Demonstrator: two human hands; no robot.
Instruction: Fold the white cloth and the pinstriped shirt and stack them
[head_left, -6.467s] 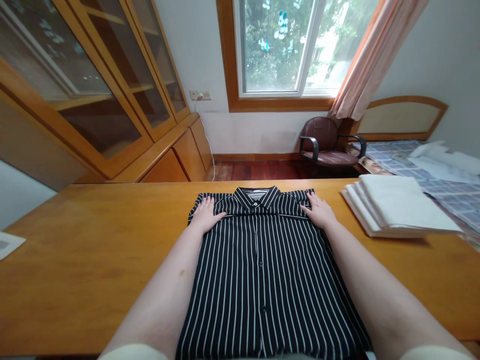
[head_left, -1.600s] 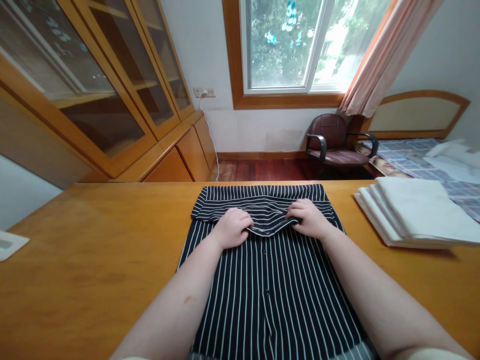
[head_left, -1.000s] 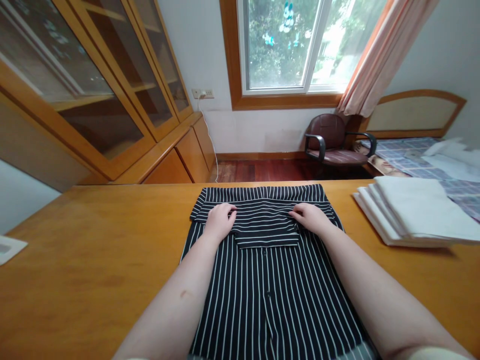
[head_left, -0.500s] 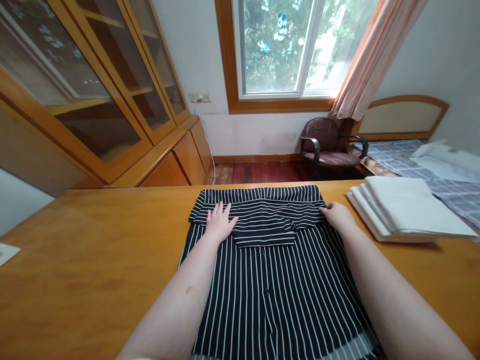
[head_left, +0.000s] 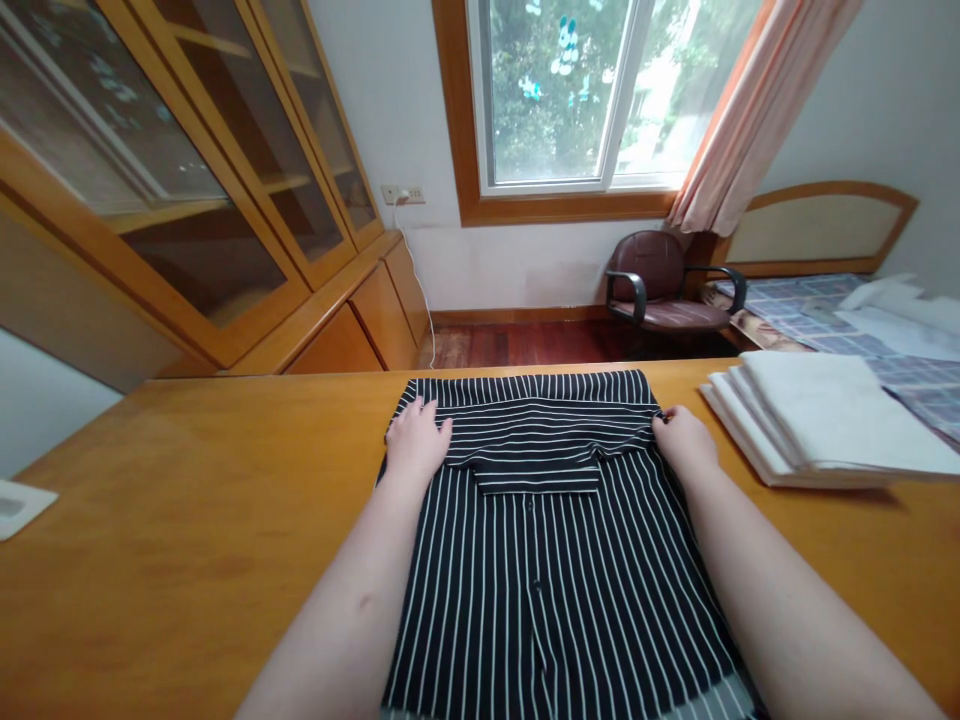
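Note:
A black shirt (head_left: 480,560) with white stripes lies spread on the wooden table (head_left: 225,520), its buttons running down the middle. Its far part is folded over toward me, so the stripes run crosswise there, with a sleeve end lying across the centre. My left hand (head_left: 416,440) rests on the left end of the folded part, fingers apart and slightly bent on the cloth. At the right edge of the fold, my right hand (head_left: 684,440) pinches the shirt between thumb and fingers. The near hem shows partly at the bottom, with a grey band.
To the right of the shirt sits a stack of folded white cloths or bags (head_left: 817,420). A white flat object (head_left: 22,508) lies at the far left edge. Beyond the table are an armchair (head_left: 652,280), a bed (head_left: 795,300) and a glass-door cabinet (head_left: 300,290).
My left hand has slid left across the fold to the shirt's left side. My right hand keeps its pinch on the right edge. The view has shifted slightly.

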